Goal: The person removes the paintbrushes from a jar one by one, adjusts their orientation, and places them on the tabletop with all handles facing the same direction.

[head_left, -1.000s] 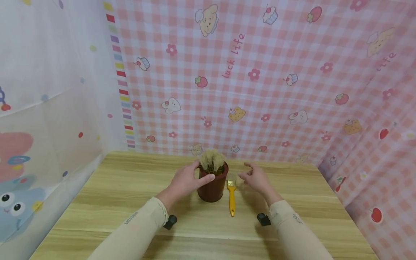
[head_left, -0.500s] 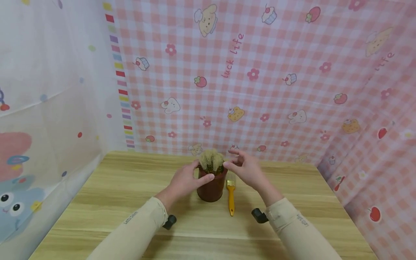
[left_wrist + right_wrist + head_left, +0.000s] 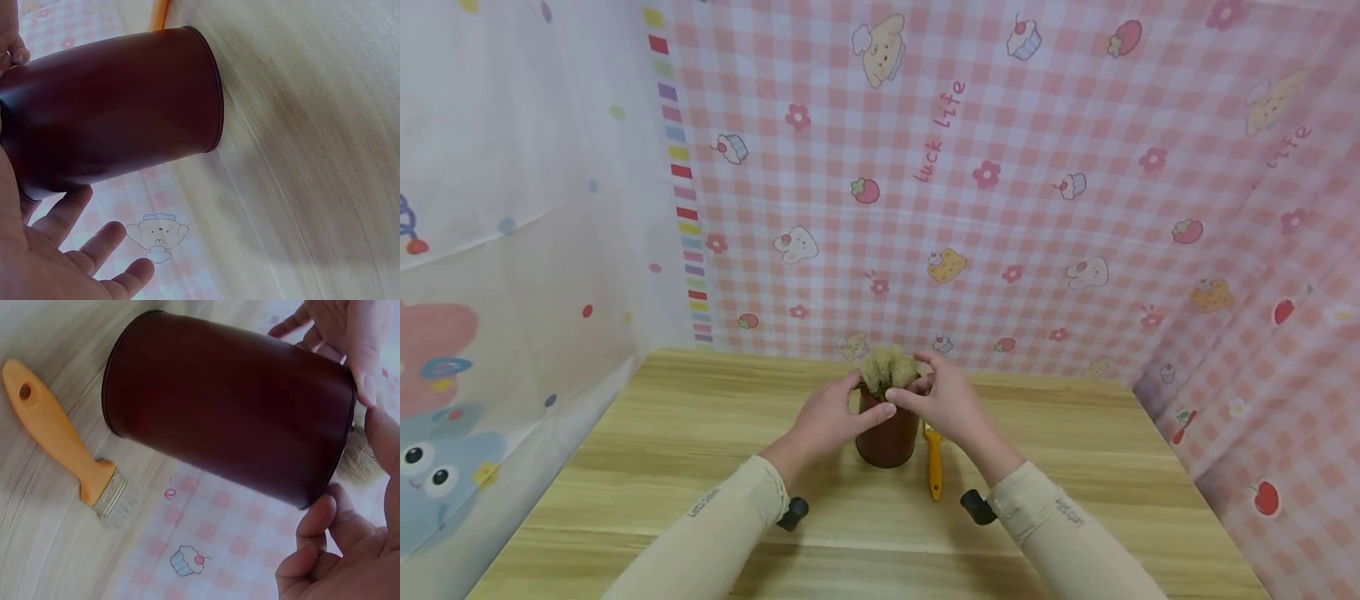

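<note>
A dark red-brown cylindrical pot (image 3: 886, 437) stands upright on the table. A tan, bushy plant-like tuft (image 3: 887, 368) with darker stems rises from its mouth. My left hand (image 3: 831, 412) grips the pot's upper left side, thumb across the front near the rim. My right hand (image 3: 946, 400) holds the rim at the right, its thumb at the front edge beside the left thumb and bent fingers against the side, seen in the right wrist view. Right of the pot lies a flat paintbrush (image 3: 59, 431) with a yellow-orange handle; in the head view my right hand hides its bristles.
The wood-grain table (image 3: 715, 475) extends to both sides and in front of the pot. Behind it hangs a pink checked cloth (image 3: 985, 225). A white printed cloth (image 3: 550, 250) hangs at the left. Black wrist devices (image 3: 977, 507) sit under both sleeves.
My right hand has moved left from beyond the paintbrush to the pot's rim, now covering the brush's bristle end. My left hand and the pot stay in place.
</note>
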The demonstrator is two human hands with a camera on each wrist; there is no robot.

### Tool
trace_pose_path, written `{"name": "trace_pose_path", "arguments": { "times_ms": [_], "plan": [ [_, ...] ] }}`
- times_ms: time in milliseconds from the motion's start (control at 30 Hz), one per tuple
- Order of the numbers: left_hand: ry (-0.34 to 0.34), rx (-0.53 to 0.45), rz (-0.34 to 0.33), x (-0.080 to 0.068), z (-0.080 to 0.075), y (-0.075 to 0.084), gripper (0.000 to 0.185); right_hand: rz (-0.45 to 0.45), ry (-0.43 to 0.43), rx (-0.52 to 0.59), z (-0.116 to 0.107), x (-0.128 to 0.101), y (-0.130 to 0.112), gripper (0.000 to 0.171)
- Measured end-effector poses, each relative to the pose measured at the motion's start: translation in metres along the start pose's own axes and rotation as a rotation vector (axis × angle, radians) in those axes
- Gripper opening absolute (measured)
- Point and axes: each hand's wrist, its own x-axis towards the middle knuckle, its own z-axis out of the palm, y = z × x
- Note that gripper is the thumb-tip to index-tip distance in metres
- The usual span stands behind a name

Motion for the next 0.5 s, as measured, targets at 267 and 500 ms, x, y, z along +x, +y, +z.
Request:
{"name": "trace_pose_path", "arguments": {
  "times_ms": [267, 500],
  "plan": [
    [-0.006, 0.0, 0.001, 0.0, 0.001, -0.001, 0.106, 0.031, 0.046, -0.116, 0.009, 0.0, -0.006, 0.088],
    [-0.008, -0.003, -0.006, 0.0, 0.001, 0.0, 0.107, 0.042, 0.06, -0.182, 0.012, 0.001, -0.011, 0.092]
  ]
}}
